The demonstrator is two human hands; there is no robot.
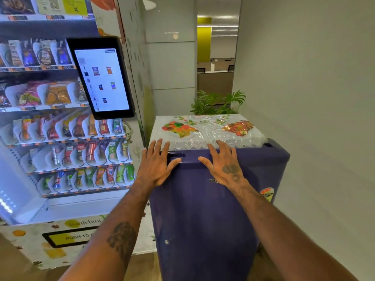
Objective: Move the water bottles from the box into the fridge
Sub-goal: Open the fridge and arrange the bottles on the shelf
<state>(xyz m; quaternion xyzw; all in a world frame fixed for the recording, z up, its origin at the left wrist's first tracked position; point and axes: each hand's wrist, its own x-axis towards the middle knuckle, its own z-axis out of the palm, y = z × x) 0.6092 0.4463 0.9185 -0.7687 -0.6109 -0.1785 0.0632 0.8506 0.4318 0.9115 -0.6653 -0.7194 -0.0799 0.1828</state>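
Office desks are showing down the corridor behind, and the purple fridge (203, 220) is standing shut beside a snack vending machine (60, 138). Left hand (156, 165) is settling at the handle recess (174, 155), right hand (223, 165) alongside, fingers splayed apart, gripping nothing, likely lining up to open it. Water bottles and box aren't showing. Vending flap (78, 237) is reading "PUSH TO"; fridge badge (213, 181) is sitting half-hidden.
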